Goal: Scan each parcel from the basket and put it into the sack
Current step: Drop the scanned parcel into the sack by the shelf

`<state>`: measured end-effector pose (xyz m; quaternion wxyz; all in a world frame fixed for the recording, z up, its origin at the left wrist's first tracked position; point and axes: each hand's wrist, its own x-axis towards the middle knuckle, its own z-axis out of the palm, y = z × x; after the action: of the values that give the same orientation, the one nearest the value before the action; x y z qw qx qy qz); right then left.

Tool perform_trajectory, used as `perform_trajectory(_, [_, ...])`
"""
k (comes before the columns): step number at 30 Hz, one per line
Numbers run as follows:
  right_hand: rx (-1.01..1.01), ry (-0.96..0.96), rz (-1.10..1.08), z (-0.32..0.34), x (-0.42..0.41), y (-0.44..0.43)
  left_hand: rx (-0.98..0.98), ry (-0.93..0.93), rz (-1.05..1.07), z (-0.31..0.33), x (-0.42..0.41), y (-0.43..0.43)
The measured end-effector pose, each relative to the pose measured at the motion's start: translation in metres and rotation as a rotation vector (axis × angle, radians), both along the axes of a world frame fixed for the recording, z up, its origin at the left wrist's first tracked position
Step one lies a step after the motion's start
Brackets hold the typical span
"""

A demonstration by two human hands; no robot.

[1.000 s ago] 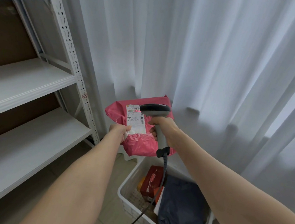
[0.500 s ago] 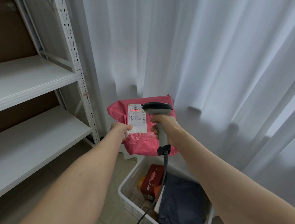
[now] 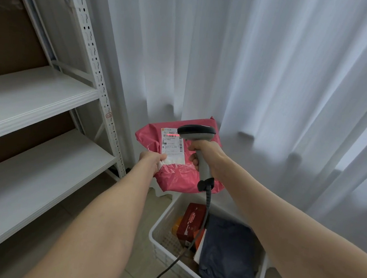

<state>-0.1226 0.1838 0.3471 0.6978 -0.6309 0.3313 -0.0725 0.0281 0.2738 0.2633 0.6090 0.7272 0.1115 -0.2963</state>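
The head view showed two bare forearms reaching forward in front of a white curtain (image 3: 254, 67). The left hand (image 3: 151, 161) pinched the lower left edge of a pink plastic parcel (image 3: 180, 179). Its grip was closed on the wrapper and held the parcel upright in the air above the far end of a white basket (image 3: 161, 216). A white shipping label (image 3: 172, 148) on the parcel faced the camera, with a red scan line (image 3: 171, 135) across its top. The right hand (image 3: 208, 157) had its grip wrapped round the handle of a grey barcode scanner (image 3: 198, 132). The scanner's dark head pointed at the label from just beside it. A dark cable (image 3: 203, 221) ran from the base of the handle down across the basket and out of the bottom of the picture. The basket stood on the tiled floor (image 3: 140, 271). In it lay a red box (image 3: 192, 222), an orange item (image 3: 178, 226) partly hidden beside the box, and a dark blue soft parcel (image 3: 228, 256) on the right. White metal shelving (image 3: 34, 96) stood to the left.
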Motion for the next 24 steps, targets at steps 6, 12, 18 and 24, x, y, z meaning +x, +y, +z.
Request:
perform_trajectory(6, [-0.015, 0.016, -0.014, -0.003, 0.005, 0.010, 0.034, 0.012, -0.023, -0.005, 0.006, 0.006])
perform_trajectory(12, [0.004, 0.039, -0.059, -0.013, 0.011, 0.026, 0.065, 0.009, -0.066, -0.009, 0.008, 0.021])
perform_trajectory(18, [0.057, -0.010, -0.159, -0.024, 0.009, 0.049, 0.038, 0.038, -0.156, -0.007, 0.003, 0.061])
perform_trajectory(24, [0.025, 0.062, -0.282, -0.050, -0.009, 0.068, -0.011, -0.006, -0.096, -0.004, -0.018, 0.132])
